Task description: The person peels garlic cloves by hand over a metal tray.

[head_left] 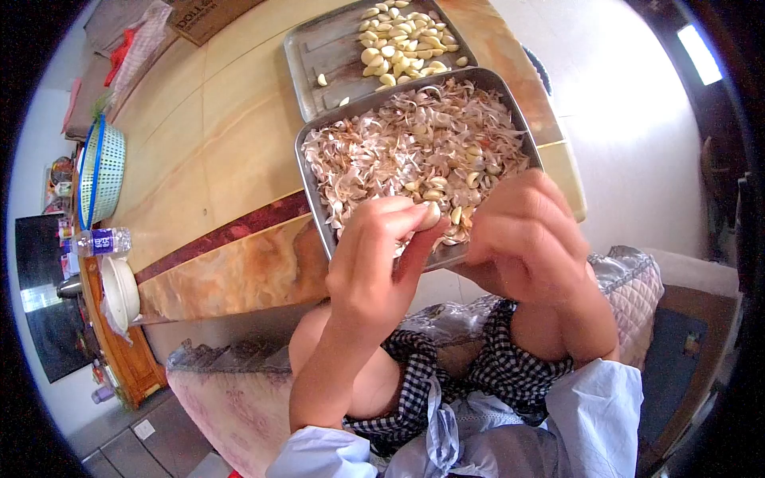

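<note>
My left hand [373,253] pinches a garlic clove [430,215] between thumb and forefinger, above the near edge of a metal tray [311,182]. Close to its right, my right hand [526,235] is curled, slightly blurred, and its fingertips are hidden, so what it holds cannot be made out. Papery garlic skins [382,151] fill that tray, with several unpeeled or partly peeled cloves [434,190] among them. Behind it, a second metal tray [319,60] carries a heap of peeled garlic cloves [402,40].
Both trays rest on a marble-patterned table [215,127]. Along its far left stand a green-and-blue plastic basket [107,171], a plastic bottle [103,241] and a white bowl [119,288]. A cardboard box [203,17] sits at the back. Below is a quilted seat cover [231,406].
</note>
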Tool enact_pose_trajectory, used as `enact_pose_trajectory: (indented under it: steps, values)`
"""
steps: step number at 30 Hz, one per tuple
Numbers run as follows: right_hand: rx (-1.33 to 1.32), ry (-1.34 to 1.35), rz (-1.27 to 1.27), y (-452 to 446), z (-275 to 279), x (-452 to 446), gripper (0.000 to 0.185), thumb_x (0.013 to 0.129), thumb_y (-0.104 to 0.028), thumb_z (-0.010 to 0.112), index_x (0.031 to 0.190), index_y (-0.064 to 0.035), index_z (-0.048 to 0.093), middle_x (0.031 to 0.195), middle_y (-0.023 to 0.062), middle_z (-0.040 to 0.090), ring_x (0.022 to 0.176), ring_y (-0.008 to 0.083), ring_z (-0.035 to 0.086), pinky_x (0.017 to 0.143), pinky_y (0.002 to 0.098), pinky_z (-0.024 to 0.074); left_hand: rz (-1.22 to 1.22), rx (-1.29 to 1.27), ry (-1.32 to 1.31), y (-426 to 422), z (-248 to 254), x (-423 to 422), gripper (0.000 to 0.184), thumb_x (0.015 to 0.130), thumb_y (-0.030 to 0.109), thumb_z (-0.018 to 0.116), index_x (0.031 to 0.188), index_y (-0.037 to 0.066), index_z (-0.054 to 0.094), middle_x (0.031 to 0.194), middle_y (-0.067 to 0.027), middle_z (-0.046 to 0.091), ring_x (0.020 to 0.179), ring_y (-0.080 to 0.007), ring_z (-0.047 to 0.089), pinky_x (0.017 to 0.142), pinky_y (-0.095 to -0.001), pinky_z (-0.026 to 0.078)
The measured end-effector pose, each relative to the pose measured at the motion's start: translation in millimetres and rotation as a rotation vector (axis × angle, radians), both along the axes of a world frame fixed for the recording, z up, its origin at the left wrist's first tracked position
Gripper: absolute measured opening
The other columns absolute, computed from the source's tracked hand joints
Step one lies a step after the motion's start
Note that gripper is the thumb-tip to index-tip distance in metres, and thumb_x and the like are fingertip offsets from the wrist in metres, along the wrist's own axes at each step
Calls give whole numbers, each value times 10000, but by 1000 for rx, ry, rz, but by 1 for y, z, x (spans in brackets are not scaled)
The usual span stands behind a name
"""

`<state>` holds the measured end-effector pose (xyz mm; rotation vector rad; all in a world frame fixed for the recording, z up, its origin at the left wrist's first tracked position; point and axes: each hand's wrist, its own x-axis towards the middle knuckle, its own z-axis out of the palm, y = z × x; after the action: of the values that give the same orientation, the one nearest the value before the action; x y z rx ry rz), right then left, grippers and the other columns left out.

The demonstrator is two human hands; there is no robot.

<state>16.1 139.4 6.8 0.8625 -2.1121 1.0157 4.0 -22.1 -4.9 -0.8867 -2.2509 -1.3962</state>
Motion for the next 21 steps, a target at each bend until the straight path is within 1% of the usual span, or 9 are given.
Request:
enact_pose_trajectory:
  steps: [1,2,3,5,7,10,12,15,21]
  values:
    - [-8,-21,-25,2,0,-1,235,569,-83,543,780,19,561,709,80,511,626,212,494,550,311,412,4,37,-43,0,-1,0,237,654,-99,645,848,-25,531,810,-128,584,679,-216,579,579,-287,476]
    - [-9,-147,-58,5,-1,-3,163,631,-26,546,790,5,558,715,89,519,637,228,505,574,323,411,3,36,-42,0,-1,0,237,654,-99,645,848,-25,531,810,-128,584,679,-216,579,579,-287,476]
    - [-10,-146,-60,5,-4,-5,163,631,-26,546,790,5,558,715,89,519,637,228,505,574,323,411,-40,148,-125,0,-1,0,235,666,-101,635,864,-23,535,821,-121,591,690,-190,586,595,-273,482]
    - [-69,-281,-269,2,-12,-8,134,686,17,539,815,-12,559,715,103,525,648,254,512,584,328,411,-87,259,-210,0,-1,2,234,678,-103,625,880,-22,539,833,-113,598,701,-165,593,611,-259,488]
    - [-109,-266,-244,1,-9,-7,154,691,22,566,836,-27,566,724,95,537,662,255,525,592,327,415,-95,315,-359,-1,0,5,230,700,-108,602,904,-25,537,837,-109,607,745,-145,605,655,-243,497]
    - [-210,-300,-76,0,0,-2,178,662,0,611,834,-24,570,721,86,547,663,236,535,594,312,419,-113,368,-397,1,5,8,228,720,-105,581,927,-25,532,852,-120,612,789,-158,611,693,-247,498]
    - [-241,-226,44,-2,1,-3,181,643,-19,639,812,-22,577,710,80,553,656,223,540,587,299,420,-114,352,-392,0,4,9,226,726,-107,572,932,-26,529,865,-127,611,793,-160,611,699,-247,498]
    - [-237,-203,77,-1,0,-3,165,633,-31,647,782,-21,578,693,73,548,641,215,533,571,297,415,-138,327,-348,1,2,8,216,736,-106,556,935,-26,528,890,-145,608,797,-180,613,702,-259,498]
    - [-101,-102,43,1,-2,-4,227,586,-67,593,796,17,571,709,84,525,630,223,506,566,300,417,-139,180,-173,0,-5,11,189,732,-99,550,908,-38,525,885,-171,601,790,-258,612,681,-310,495]
